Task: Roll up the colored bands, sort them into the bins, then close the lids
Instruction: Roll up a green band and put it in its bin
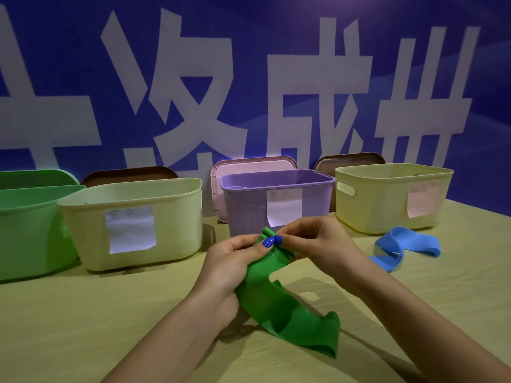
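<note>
A green band (279, 308) hangs from both my hands down onto the table, its lower end crumpled near me. My left hand (235, 264) pinches its top end with the thumb on the front. My right hand (312, 239) pinches the same end from the right, thumbs touching. A blue band (398, 246) lies loose on the table to the right. Several open bins stand in a row behind: green (30, 230), cream (132, 225), purple (279, 200) and yellow (390, 197).
Lids lean against the blue wall behind the bins: green (36, 178), brown (130, 175), pink (249, 167) and brown (348, 161). White paper labels hang on the fronts of the cream, purple and yellow bins. The wooden table (83, 327) stretches toward me.
</note>
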`<state>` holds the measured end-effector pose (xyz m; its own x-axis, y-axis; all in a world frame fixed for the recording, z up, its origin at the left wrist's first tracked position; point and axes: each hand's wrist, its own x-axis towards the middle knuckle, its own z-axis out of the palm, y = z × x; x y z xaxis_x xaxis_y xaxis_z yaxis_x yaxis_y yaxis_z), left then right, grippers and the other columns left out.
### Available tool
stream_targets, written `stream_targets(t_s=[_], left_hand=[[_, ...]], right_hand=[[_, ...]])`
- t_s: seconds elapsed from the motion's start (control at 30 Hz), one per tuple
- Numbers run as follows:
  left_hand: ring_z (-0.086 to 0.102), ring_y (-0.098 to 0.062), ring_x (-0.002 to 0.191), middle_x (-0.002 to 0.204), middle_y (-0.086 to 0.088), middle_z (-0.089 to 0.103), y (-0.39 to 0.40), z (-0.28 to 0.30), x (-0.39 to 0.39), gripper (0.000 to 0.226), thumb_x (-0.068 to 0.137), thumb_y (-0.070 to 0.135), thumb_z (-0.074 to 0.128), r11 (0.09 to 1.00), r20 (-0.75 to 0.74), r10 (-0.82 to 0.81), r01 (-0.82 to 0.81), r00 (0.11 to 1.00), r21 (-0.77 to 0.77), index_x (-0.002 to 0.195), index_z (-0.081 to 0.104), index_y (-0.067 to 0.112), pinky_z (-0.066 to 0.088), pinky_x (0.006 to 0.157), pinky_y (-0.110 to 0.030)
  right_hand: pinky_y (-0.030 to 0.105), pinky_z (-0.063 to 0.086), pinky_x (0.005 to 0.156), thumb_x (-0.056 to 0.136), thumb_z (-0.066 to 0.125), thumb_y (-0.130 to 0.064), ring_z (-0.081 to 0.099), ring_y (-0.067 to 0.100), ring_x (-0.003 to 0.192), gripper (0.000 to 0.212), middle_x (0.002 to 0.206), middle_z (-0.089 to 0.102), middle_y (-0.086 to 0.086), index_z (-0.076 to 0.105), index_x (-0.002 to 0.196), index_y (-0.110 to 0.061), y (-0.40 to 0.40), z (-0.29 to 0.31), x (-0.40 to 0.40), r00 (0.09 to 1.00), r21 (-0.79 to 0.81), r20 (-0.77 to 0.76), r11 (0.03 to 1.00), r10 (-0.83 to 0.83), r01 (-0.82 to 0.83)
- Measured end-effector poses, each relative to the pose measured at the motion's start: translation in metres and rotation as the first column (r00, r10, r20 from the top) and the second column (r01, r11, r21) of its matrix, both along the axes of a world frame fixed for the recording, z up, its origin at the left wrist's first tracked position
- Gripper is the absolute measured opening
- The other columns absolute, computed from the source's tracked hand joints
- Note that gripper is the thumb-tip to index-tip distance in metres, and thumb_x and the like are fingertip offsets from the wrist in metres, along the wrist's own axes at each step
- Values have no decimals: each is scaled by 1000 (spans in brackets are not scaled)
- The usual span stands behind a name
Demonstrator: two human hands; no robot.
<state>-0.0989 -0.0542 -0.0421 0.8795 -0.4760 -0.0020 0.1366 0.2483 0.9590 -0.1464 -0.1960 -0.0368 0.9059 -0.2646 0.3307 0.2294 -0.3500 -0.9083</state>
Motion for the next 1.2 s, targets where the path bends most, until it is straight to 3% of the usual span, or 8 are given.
stream_targets(t_s=[0.43, 0.67, 0.83, 0.97, 1.2], left_hand=[[69, -23, 59, 77, -17, 73, 0, -3, 4, 12, 80, 1, 65, 1000, -18, -18, 18, 1000, -6, 88, 72, 7, 54, 48, -28], [70, -29, 74, 78, -13, 74, -3, -8, 2, 16, 69, 21, 75, 993, 101, 113, -115, 988, 7, 82, 72, 11, 52, 59, -33], [71, -28, 78, 80, -11, 74, -4, -7, 2, 15, 72, 19, 75, 990, 159, 140, -142, 977, 3, 84, 72, 12, 54, 64, -34], [70, -27, 81, 82, -11, 73, -4, -8, 6, 15, 71, 18, 76, 986, 214, 163, -166, 963, -6, 84, 72, 12, 53, 67, -32], [68, -9, 69, 74, -2, 73, -3, -8, 11, 4, 77, 14, 71, 992, 288, 101, -120, 952, 47, 80, 70, 14, 49, 55, -15]], right_hand=[[21, 51, 57, 77, 72, -4, 60, 16, 63, 9, 69, 67, 6, 67, 74, -11, -1, -3, 3, 999, 57, -33, 998, 12, -11], [21, 51, 60, 76, 72, -2, 62, 14, 68, 9, 78, 69, 10, 68, 82, -7, 1, -6, 3, 998, 66, -19, 996, 67, -65], [23, 51, 63, 78, 69, -6, 62, 15, 71, 7, 79, 70, 10, 72, 84, -7, -4, -2, 2, 991, 138, -49, 983, 127, -119], [17, 46, 52, 85, 65, -12, 54, 5, 55, 9, 68, 64, 5, 71, 83, -5, -5, 0, 0, 993, -17, -98, 998, 65, -67], [25, 43, 59, 85, 66, -17, 49, 13, 64, 11, 70, 62, 1, 71, 80, -9, -8, 1, -1, 982, 22, -163, 995, 100, -97]])
